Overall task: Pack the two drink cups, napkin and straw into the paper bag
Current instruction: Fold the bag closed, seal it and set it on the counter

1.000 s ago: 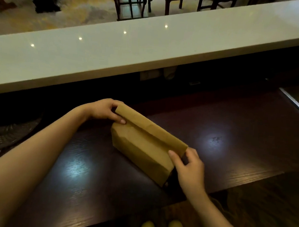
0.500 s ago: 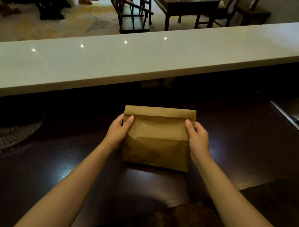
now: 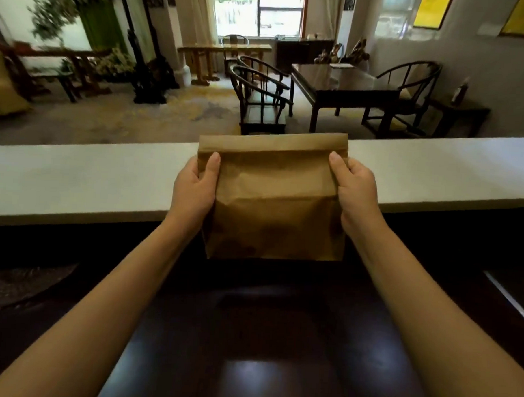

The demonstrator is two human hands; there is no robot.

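The left hand (image 3: 195, 189) was clamped on the left edge of the brown paper bag (image 3: 272, 198), thumb pressed flat on its front face just below the folded-over top. The right hand (image 3: 355, 190) gripped the opposite edge the same way, its thumb lying on the front near the fold. Between them the bag was held upright, its top rolled shut and its lower part creased, raised above the dark wooden desk (image 3: 277, 364). Behind the bag ran a pale raised counter (image 3: 75, 178). Beyond that stood dark round-backed chairs (image 3: 262, 99) and a square table (image 3: 344, 82).
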